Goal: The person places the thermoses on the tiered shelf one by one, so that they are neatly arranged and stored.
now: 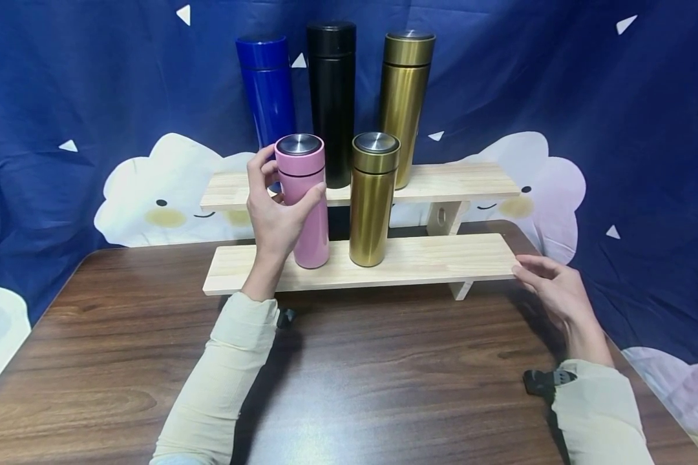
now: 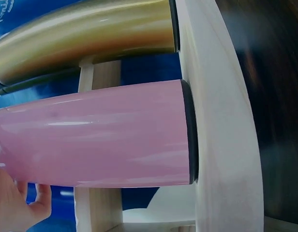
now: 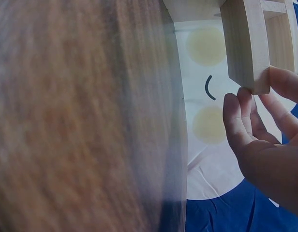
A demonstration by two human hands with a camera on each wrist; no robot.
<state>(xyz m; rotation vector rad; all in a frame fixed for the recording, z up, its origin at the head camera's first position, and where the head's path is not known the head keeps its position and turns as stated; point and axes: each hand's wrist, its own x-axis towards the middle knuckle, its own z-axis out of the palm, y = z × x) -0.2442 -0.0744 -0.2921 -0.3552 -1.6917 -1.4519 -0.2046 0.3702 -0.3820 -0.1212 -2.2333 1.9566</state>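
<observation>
My left hand grips a pink thermos flask from its left side, fingers behind and thumb across the front. In the left wrist view the flask's dark base meets the front lower board of a wooden two-tier rack. Right beside it on that board stands a gold flask, upright and apart from the pink one. At the board's right end, my right hand pinches the light wooden shelf between thumb and fingers; the right wrist view shows the fingertips around the board's end.
On the upper board stand a blue flask, a black flask and a taller gold flask. The rack is at the back of a brown wooden table, before a blue cloth with cloud prints.
</observation>
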